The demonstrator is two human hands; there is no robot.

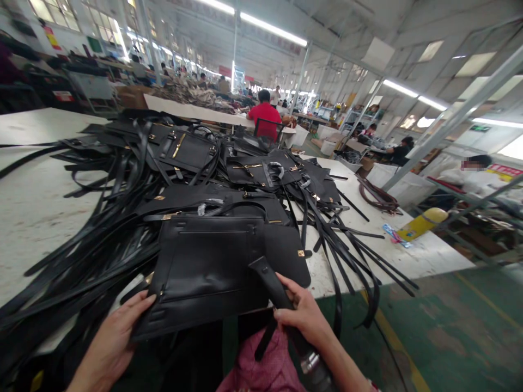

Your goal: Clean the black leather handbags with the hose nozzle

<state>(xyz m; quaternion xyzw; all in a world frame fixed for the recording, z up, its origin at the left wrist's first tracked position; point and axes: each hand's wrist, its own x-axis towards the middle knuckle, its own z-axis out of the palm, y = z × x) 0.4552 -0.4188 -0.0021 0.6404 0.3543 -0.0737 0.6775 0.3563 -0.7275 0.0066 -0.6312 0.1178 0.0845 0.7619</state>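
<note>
A flat black leather bag piece (208, 267) with a zip line lies tilted toward me at the table's front edge. My left hand (118, 332) pinches its lower left corner between thumb and fingers. At its right side, my right hand (300, 307) is closed around a thick black strap (265, 275), whose flat end rests over the bag piece. A silver metal fitting (310, 362) shows lower along that strap, below the hand. To the right, a black flap with a gold clasp (301, 253) extends from behind the bag piece.
More black bag pieces (192, 149) and long loose straps (102, 228) are heaped on the white table (28, 212). A yellow bottle (423, 223) and coiled brown straps (378, 196) lie at the right. A person in red (265, 117) sits beyond the table.
</note>
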